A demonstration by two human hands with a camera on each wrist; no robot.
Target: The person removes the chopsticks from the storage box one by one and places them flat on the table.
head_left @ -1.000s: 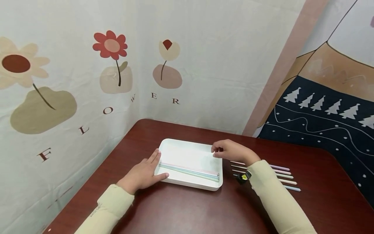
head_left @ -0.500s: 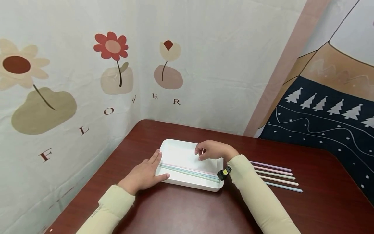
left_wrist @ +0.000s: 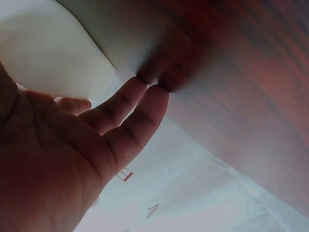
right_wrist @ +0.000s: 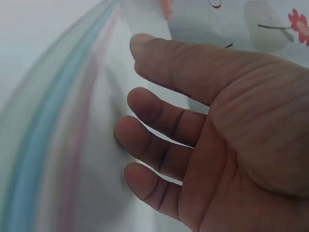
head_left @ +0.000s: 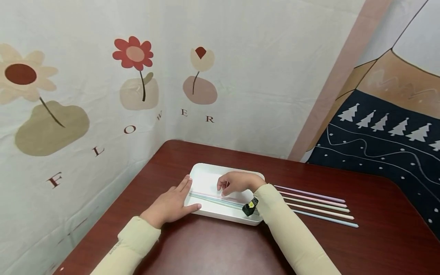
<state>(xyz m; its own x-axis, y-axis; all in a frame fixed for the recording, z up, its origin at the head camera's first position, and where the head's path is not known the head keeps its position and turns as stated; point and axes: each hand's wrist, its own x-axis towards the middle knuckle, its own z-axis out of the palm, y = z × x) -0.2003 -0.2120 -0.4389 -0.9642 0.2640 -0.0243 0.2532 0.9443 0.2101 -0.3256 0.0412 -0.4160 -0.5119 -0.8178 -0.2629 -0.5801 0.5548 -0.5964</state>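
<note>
A white rectangular tray (head_left: 206,176) lies on the table, with several thin pastel sticks (head_left: 214,199) side by side along its near part. My left hand (head_left: 168,206) rests at the tray's left edge, fingers straight and thumb over the near rim. In the left wrist view its fingertips extend past the pale tray wall (left_wrist: 53,53). Over the tray's middle is my right hand (head_left: 238,181), palm down, fingers loosely bent. The right wrist view shows nothing between its thumb and fingers, with the green, blue and pink sticks (right_wrist: 36,159) close beside the fingertips.
To the tray's right, several more pastel sticks (head_left: 319,206) lie roughly parallel on the dark red table (head_left: 220,244), their left ends partly behind the right sleeve (head_left: 285,217). A fabric backdrop (head_left: 254,84) with printed flowers rises behind the table. A small black device (head_left: 250,207) sits at the right wrist.
My right hand has moved left from the tray's right edge to above its middle, uncovering more of the sticks on the table. My left hand has stayed at the tray's left edge.
</note>
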